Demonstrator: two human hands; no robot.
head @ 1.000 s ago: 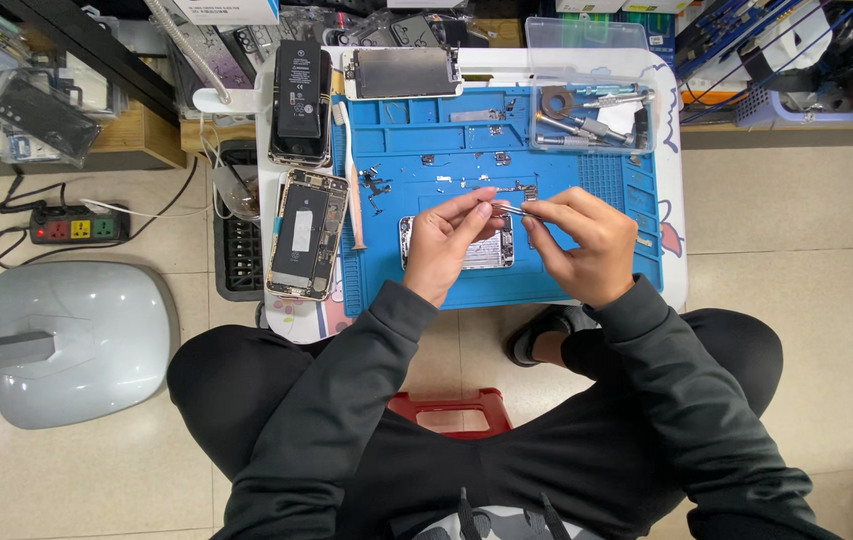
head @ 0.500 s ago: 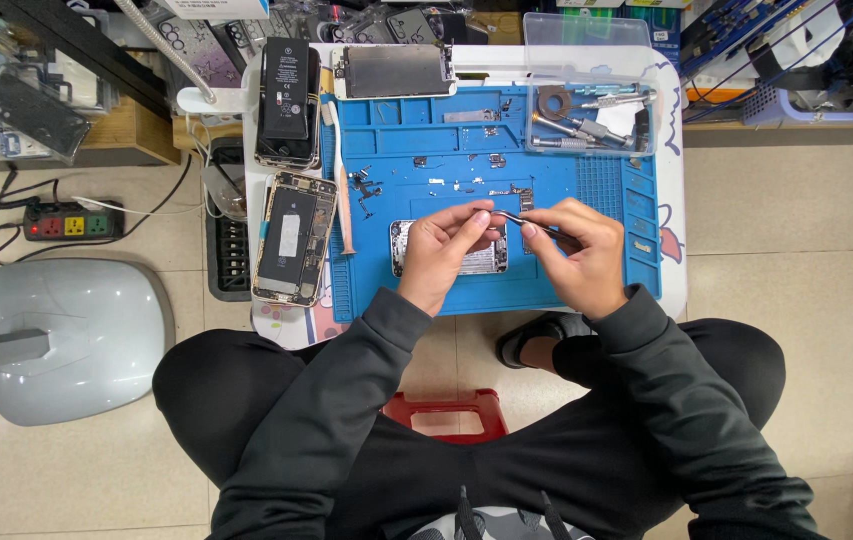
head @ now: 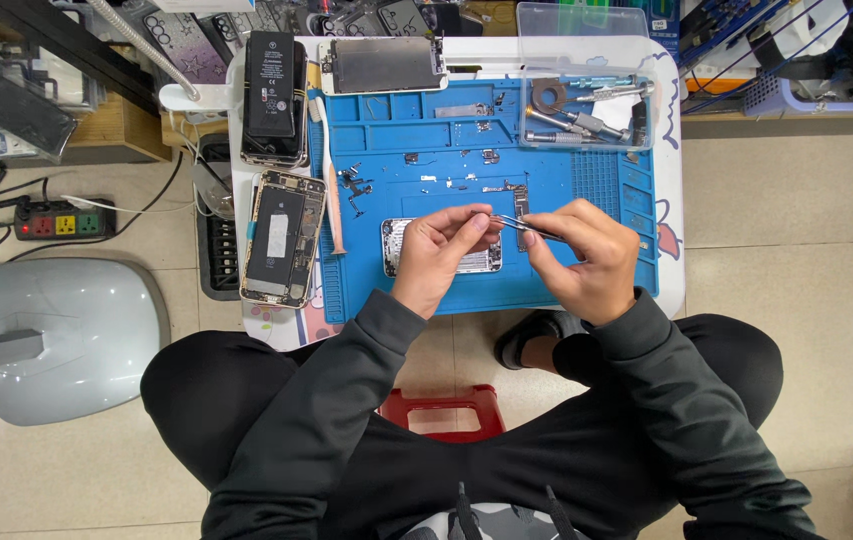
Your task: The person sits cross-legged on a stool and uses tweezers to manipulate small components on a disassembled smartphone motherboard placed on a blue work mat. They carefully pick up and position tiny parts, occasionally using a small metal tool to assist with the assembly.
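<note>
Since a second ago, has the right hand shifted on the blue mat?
Yes, slightly. The right hand with the tweezers now sits a little further from the clear parts tray, nearer the blue mat's front edge.

A work mat lies on the tabletop; the small phone frame rests on the mat's near part, under the left hand; the right hand is just right of it, holding tweezers; an opened phone lies left of the mat, a battery behind it; a screen panel and parts tray sit along the far edge.
</note>
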